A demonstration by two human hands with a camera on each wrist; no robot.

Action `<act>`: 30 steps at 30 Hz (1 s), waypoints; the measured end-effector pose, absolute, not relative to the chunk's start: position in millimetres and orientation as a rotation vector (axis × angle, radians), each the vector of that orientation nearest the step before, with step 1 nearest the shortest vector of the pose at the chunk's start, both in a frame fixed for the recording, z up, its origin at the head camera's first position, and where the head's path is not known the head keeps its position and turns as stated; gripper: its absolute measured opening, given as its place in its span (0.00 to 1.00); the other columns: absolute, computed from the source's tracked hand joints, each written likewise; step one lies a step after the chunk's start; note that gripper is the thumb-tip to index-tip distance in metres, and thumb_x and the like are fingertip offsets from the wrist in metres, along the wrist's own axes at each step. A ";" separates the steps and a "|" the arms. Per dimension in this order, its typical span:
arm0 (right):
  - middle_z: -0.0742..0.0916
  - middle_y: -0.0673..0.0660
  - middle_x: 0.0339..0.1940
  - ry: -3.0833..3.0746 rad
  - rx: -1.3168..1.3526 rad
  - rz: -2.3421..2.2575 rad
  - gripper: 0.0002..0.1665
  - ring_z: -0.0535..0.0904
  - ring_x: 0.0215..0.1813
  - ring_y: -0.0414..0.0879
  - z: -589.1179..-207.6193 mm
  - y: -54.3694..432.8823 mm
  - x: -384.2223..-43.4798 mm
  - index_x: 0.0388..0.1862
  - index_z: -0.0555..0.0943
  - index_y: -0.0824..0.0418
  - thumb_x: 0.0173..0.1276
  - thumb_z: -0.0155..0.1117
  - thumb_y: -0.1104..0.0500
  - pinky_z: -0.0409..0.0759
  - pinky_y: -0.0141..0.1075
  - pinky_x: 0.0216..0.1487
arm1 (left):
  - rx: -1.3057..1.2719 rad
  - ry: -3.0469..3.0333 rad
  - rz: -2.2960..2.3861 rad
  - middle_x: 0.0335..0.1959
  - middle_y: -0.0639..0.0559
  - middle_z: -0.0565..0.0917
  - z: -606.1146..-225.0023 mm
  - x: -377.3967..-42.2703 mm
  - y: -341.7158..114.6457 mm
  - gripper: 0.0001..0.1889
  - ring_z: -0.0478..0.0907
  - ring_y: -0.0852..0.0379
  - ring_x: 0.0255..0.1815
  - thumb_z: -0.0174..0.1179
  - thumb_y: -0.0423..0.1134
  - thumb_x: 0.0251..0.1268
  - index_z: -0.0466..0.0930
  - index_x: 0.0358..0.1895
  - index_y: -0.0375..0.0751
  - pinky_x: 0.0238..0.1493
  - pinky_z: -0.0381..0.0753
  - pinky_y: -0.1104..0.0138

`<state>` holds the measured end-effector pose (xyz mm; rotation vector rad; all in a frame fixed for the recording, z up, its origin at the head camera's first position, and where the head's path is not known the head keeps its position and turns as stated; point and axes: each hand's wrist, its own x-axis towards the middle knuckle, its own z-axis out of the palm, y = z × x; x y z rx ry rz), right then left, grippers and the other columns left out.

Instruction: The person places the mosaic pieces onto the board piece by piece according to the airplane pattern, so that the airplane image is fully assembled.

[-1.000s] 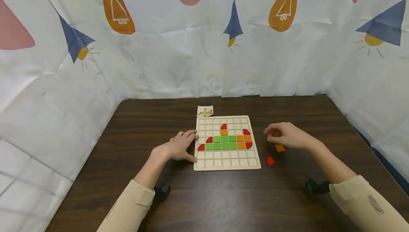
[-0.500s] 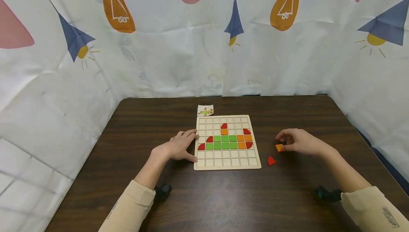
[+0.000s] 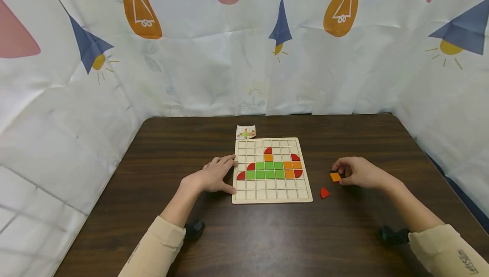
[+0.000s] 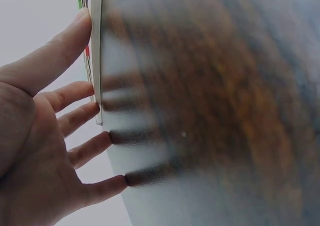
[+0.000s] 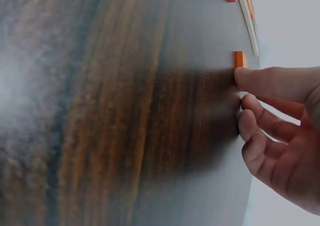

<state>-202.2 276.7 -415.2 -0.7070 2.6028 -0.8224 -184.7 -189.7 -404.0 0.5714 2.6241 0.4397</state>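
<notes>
A pale wooden grid board (image 3: 271, 194) lies mid-table, bearing green, orange and red pieces in its cells. Along its left edge rests my left hand (image 3: 214, 176), thumb and fingers spread; in the left wrist view the thumb (image 4: 60, 48) and upper fingertips meet the board's side while the lower ones touch the table. To the board's right, my right hand (image 3: 359, 173) pinches an orange square tile (image 3: 335, 177) at the tabletop. The right wrist view has the thumb (image 5: 275, 82) against that tile; the index fingertip is hidden there. A red quarter-circle piece (image 3: 324, 192) lies just nearer the board.
A small printed pattern card (image 3: 245, 132) lies behind the board's far left corner. The dark wooden table (image 3: 267, 243) has a white patterned cloth (image 3: 214, 77) hanging behind it. A dark strap device (image 3: 195, 230) sits at each wrist.
My right hand has moved right and toward me, from hovering beside the board down to the orange tile, which has shifted very slightly. My left hand stays at the board's edge.
</notes>
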 end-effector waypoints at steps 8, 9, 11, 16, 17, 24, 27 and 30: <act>0.78 0.49 0.32 2.668 -0.713 -0.790 0.11 0.73 0.34 0.44 -415.9 268.2 -201.5 0.43 0.83 0.61 0.64 0.76 0.63 0.74 0.36 0.34 | 0.561 2.622 0.445 0.83 0.45 0.51 -401.6 -183.6 -190.7 0.45 0.51 0.37 0.79 0.75 0.54 0.60 0.65 0.77 0.42 0.71 0.56 0.34; 0.79 0.49 0.32 2.672 -0.716 -0.786 0.11 0.73 0.34 0.43 -416.1 268.0 -201.3 0.43 0.83 0.61 0.65 0.76 0.63 0.74 0.36 0.34 | 0.564 2.623 0.446 0.83 0.45 0.51 -401.5 -183.5 -190.7 0.45 0.51 0.37 0.79 0.75 0.54 0.60 0.65 0.77 0.42 0.71 0.56 0.34; 0.79 0.48 0.32 2.677 -0.720 -0.783 0.11 0.73 0.35 0.43 -417.1 267.9 -200.8 0.44 0.83 0.62 0.65 0.75 0.62 0.75 0.36 0.34 | 0.566 2.623 0.446 0.83 0.45 0.51 -401.5 -183.6 -190.7 0.45 0.51 0.36 0.79 0.75 0.54 0.60 0.65 0.77 0.42 0.71 0.56 0.34; 0.80 0.49 0.33 2.662 -0.719 -0.791 0.11 0.74 0.35 0.43 -418.0 267.3 -200.0 0.44 0.82 0.62 0.67 0.74 0.62 0.75 0.36 0.35 | 0.570 2.623 0.438 0.83 0.44 0.51 -401.4 -184.2 -190.3 0.45 0.51 0.37 0.79 0.75 0.55 0.61 0.64 0.77 0.42 0.71 0.56 0.35; 0.80 0.49 0.33 2.655 -0.720 -0.793 0.11 0.74 0.35 0.44 -417.9 267.3 -200.2 0.44 0.81 0.63 0.68 0.73 0.61 0.75 0.36 0.35 | 0.569 2.623 0.438 0.83 0.44 0.51 -401.4 -184.2 -190.1 0.45 0.51 0.37 0.79 0.74 0.55 0.61 0.64 0.77 0.42 0.71 0.56 0.35; 0.81 0.49 0.30 2.647 -0.673 -0.793 0.11 0.75 0.31 0.43 -418.9 268.4 -202.5 0.45 0.80 0.63 0.68 0.71 0.62 0.76 0.35 0.34 | 0.564 2.620 0.434 0.83 0.45 0.51 -401.5 -184.6 -188.7 0.45 0.50 0.37 0.79 0.74 0.55 0.61 0.64 0.78 0.43 0.71 0.56 0.35; 0.82 0.48 0.30 2.651 -0.676 -0.796 0.12 0.76 0.30 0.42 -418.8 266.7 -202.7 0.47 0.80 0.65 0.69 0.70 0.61 0.77 0.36 0.33 | 0.565 2.619 0.435 0.83 0.45 0.50 -401.8 -184.3 -188.4 0.45 0.50 0.37 0.79 0.74 0.54 0.61 0.64 0.77 0.43 0.71 0.56 0.35; 0.83 0.49 0.30 2.650 -0.676 -0.817 0.13 0.76 0.30 0.42 -417.6 263.6 -202.1 0.47 0.80 0.66 0.69 0.70 0.61 0.77 0.37 0.33 | 0.569 2.619 0.435 0.83 0.45 0.50 -401.8 -184.0 -188.4 0.44 0.50 0.37 0.79 0.74 0.54 0.61 0.65 0.77 0.43 0.71 0.56 0.35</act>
